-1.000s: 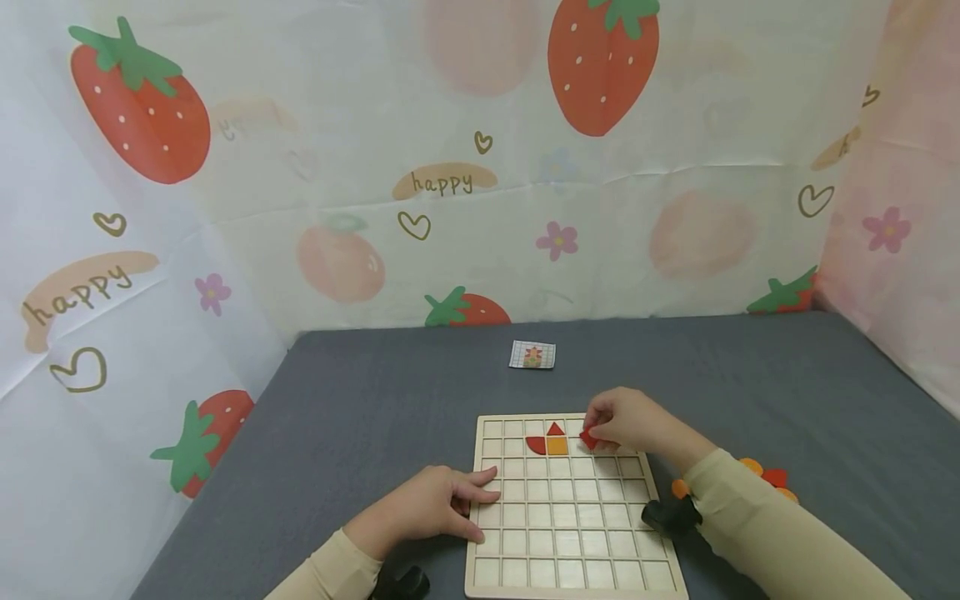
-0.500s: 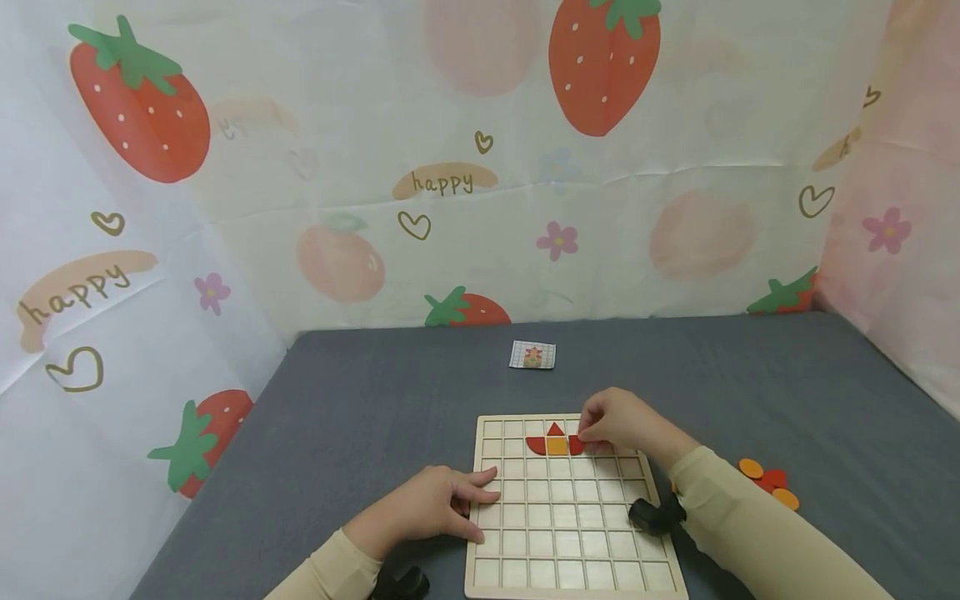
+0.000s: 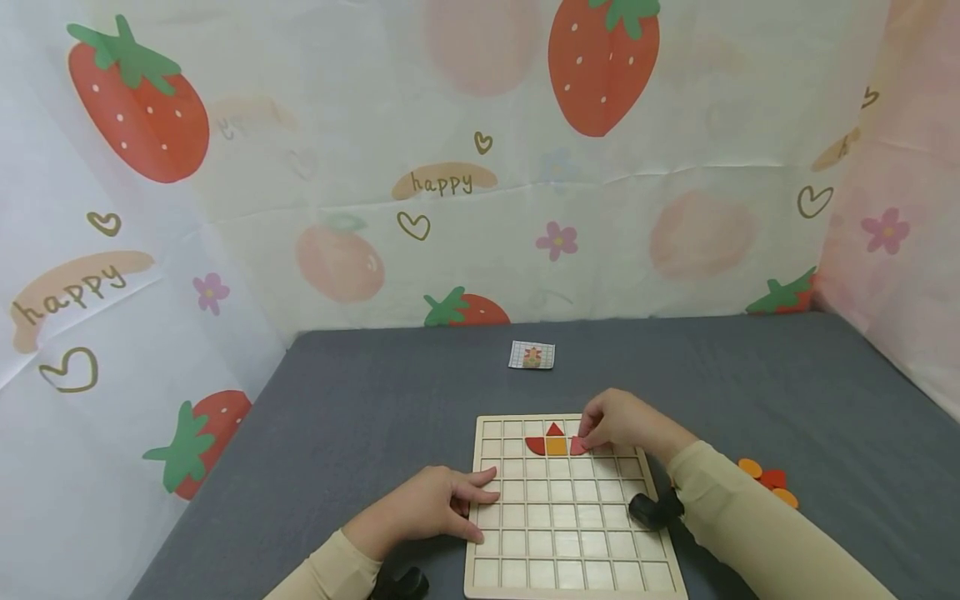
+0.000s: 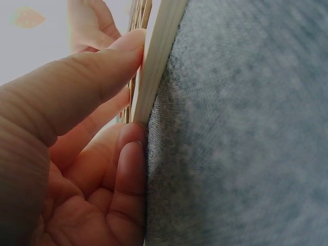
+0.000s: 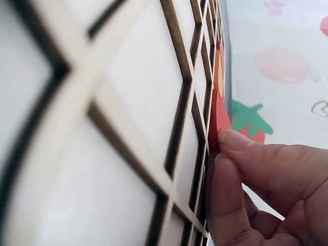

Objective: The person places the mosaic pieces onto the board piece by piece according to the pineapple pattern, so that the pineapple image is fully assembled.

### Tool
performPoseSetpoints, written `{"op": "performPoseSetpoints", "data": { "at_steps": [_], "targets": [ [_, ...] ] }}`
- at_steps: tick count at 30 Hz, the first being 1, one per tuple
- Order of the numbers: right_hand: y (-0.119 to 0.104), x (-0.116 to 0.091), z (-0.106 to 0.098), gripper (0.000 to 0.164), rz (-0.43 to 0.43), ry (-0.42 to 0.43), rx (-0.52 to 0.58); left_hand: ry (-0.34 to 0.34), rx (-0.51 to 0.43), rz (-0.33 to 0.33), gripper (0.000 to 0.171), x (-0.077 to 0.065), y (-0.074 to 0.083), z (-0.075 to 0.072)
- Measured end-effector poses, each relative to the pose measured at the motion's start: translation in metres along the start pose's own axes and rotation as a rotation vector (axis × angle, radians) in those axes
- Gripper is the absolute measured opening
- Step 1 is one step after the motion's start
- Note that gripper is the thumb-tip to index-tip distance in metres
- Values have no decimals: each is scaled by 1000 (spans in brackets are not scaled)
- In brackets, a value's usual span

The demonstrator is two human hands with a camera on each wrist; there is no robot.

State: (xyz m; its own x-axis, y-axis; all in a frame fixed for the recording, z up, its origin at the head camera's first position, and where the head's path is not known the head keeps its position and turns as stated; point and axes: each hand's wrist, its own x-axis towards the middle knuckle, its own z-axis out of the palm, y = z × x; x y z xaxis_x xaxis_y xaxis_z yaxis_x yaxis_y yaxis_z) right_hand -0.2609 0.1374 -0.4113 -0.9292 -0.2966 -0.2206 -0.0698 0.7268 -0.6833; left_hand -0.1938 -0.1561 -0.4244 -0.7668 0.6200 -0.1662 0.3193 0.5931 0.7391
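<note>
My right hand (image 3: 621, 422) pinches a red quarter-round piece (image 3: 577, 447) between thumb and fingertips at a cell in the upper part of the wooden grid board (image 3: 566, 517). In the right wrist view the red piece (image 5: 220, 120) stands tilted against the grid bars. Left of it lie an orange square (image 3: 557, 447), a red quarter-round piece (image 3: 536, 446) and, above the square, a red triangle (image 3: 554, 430). My left hand (image 3: 431, 507) rests at the board's left edge, fingers spread over the border; its thumb (image 4: 120, 51) touches the edge in the left wrist view.
Several loose orange and red pieces (image 3: 772, 479) lie on the grey cloth right of the board, partly behind the right sleeve. A small printed card (image 3: 532, 355) lies beyond the board. A strawberry-print curtain (image 3: 480, 167) hangs behind the table.
My right hand has moved slightly left, bringing the red piece beside the orange square; over the last half second the piece has tilted in the fingers. My left hand stays still.
</note>
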Motion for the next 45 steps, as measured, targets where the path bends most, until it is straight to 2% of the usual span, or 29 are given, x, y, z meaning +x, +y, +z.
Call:
{"op": "performPoseSetpoints", "data": {
  "at_steps": [5,11,21,33,41,45],
  "targets": [
    [-1,-1,1,13,-49,-2,-57,2,5,1,53,0,0,0],
    [-3,-1,3,15,-61,-3,-73,6,9,3,53,0,0,0],
    [-4,3,1,19,-135,-14,-210,4,19,3,53,1,-1,0],
    [-7,2,-2,20,-247,-33,-254,10,24,1,54,2,-4,0],
    [-3,0,-2,19,-269,-37,-270,8,30,4,54,3,-4,0],
    [-6,0,-1,18,-247,-19,-279,4,21,2,53,3,-4,-1]
  ]
}}
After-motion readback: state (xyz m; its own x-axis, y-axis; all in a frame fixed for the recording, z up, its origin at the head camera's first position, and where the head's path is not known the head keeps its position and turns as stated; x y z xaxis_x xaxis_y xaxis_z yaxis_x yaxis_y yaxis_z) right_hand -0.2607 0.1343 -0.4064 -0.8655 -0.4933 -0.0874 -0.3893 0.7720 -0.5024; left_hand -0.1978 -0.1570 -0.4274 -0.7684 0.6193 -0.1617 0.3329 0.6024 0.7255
